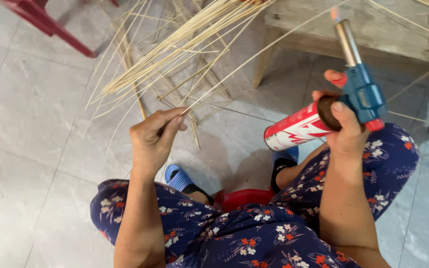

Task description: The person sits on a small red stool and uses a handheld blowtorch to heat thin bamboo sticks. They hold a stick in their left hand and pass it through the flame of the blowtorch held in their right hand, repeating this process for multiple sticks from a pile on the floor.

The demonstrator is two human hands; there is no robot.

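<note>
My left hand (155, 136) pinches the near end of a thin bamboo strip (254, 54) that runs up and to the right towards the torch's tip. My right hand (343, 126) grips a gas torch (361, 84) with a blue head, a metal nozzle and a red and white canister (296, 131). A small flame (333, 12) burns at the nozzle's end, close to the strip. A loose bundle of pale bamboo strips (175, 49) fans out above my left hand.
A wooden bench (373, 30) stands at the top right with strips lying over it. A red plastic chair leg (50, 27) shows at the top left. I sit on a low red stool (244, 198) on grey floor tiles (31, 129), wearing blue slippers (177, 177).
</note>
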